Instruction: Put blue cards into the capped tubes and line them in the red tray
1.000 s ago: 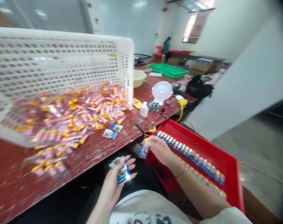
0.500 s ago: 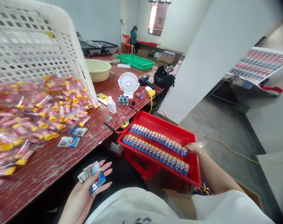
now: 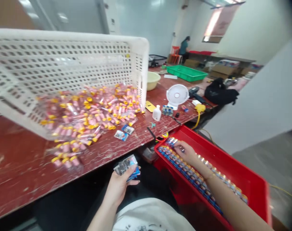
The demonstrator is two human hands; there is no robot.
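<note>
My left hand is closed on a small stack of printed plastic sleeves, blue and silver, pinched under the thumb above my lap. Inside the red tray stand two long rows of small tubes with blue wrappers and yellow tops. My right hand reaches in at the left end of the farther row, its fingers curled down by the tubes. What sits between those fingertips is too small and blurred to make out. Two more little stacks of sleeves lie on the red table.
A tipped white basket spills pink tubes with yellow caps onto the table. Behind the tray are a white bottle, a fan, a heat gun and a green tray. One person sits far off.
My view has turned left, bringing more of the basket in. My right hand has gone from the right end of the farther row to its left end. The left hand keeps its sleeves.
</note>
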